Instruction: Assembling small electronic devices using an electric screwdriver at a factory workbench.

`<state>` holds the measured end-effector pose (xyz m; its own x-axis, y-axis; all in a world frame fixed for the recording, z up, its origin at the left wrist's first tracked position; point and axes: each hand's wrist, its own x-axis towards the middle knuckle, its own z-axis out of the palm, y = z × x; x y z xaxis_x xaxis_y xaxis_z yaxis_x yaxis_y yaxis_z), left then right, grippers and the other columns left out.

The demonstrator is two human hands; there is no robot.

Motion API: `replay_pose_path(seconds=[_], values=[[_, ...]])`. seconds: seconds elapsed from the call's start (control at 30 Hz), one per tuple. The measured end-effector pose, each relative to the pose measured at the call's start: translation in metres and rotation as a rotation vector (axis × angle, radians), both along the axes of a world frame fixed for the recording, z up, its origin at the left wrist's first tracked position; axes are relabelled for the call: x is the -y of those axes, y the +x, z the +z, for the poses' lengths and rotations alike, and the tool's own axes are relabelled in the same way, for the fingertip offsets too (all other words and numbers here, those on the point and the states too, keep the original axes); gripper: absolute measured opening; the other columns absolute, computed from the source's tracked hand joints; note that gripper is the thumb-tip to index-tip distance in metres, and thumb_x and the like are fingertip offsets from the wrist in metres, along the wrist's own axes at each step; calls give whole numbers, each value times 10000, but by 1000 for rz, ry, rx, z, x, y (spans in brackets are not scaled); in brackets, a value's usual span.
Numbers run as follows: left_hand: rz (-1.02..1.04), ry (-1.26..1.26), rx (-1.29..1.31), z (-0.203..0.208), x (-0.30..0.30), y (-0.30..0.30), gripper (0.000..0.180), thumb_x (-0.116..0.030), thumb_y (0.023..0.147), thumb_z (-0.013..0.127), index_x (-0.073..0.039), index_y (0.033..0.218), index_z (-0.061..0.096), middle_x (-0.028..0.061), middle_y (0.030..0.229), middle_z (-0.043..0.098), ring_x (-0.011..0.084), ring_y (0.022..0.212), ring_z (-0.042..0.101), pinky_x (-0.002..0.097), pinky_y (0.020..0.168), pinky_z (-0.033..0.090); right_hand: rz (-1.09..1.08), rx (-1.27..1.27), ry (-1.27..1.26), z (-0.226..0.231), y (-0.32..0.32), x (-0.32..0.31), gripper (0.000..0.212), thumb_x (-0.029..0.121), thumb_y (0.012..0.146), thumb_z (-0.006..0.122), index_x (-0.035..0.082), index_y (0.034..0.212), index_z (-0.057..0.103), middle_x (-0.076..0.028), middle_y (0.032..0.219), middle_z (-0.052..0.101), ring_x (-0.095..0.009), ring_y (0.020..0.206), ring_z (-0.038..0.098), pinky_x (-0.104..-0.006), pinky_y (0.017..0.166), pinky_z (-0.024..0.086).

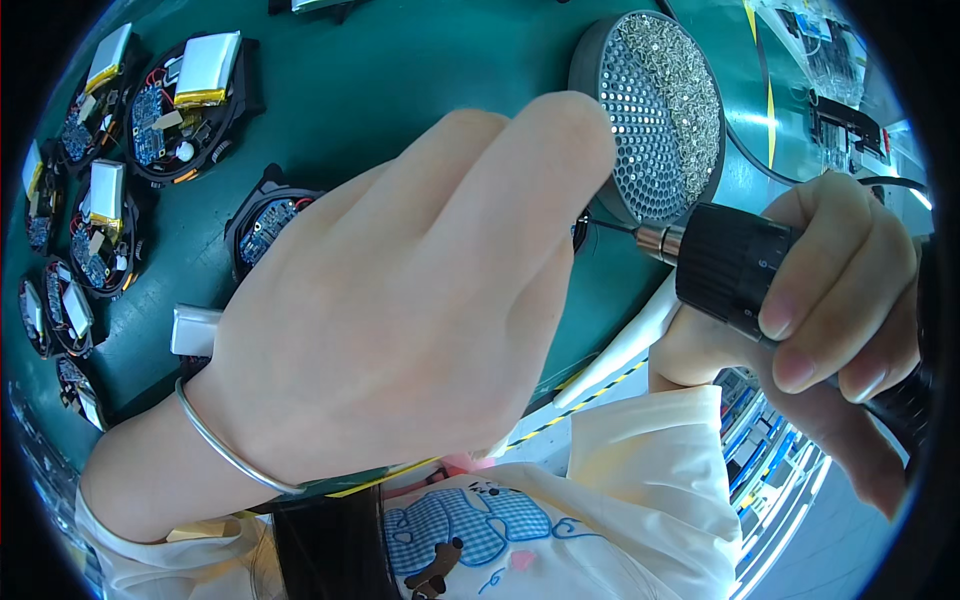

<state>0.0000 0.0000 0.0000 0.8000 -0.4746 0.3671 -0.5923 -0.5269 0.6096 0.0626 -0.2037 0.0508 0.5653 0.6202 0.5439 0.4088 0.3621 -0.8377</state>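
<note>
Large in the middle, my left hand (400,290) wears a thin silver bangle and has its fingers curled closed; its fingertips and whatever they hold are hidden behind it. Partly covered by this hand is a round black housing (240,235) with a blue circuit board (265,228). A silver battery pouch (195,330) shows beside the wrist. On the right, my right hand (840,285) is wrapped round a black electric screwdriver (725,262). Its thin bit (612,227) points left, ending near a small dark part at my left hand's edge.
A round grey dish (588,75) of small silver screws (690,110) stands at the back right, its perforated plate partly covered. Several black housings with boards and batteries (190,110) lie along the left of the green table (400,60). A dark cable (755,165) runs at right.
</note>
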Motion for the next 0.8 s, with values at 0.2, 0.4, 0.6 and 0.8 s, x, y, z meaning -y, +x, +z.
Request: replay_pose_path(seconds=[0.2,0.4,0.6,0.8], values=[[4,-26,6,3,-3,-5,443,-12,556,733,38,971,588,190,1084,516,323,934,545,327,742,511,21,-33,-34,7,-3,-3,647,690,556,722,73,684,573,-48,537,564,-127,451,531,-191,454,425],[13,-47,8,3,-16,-17,441,-14,555,735,37,968,589,189,1078,517,323,911,552,335,740,513,123,123,-174,18,-14,-23,617,660,579,731,73,703,584,-41,553,566,-128,464,546,-198,464,448],[21,-39,-18,-2,-32,-31,438,-30,557,732,33,963,582,165,1063,509,286,871,561,327,707,505,-6,87,-167,9,-40,-55,590,621,623,728,64,756,587,-35,608,571,-129,482,558,-208,474,469],[19,-65,-45,-2,-5,-9,432,-33,557,733,23,957,581,154,1069,505,275,870,572,321,674,498,88,1,48,-2,7,-10,597,596,678,710,63,914,578,-7,750,563,-113,581,586,-220,537,473]])
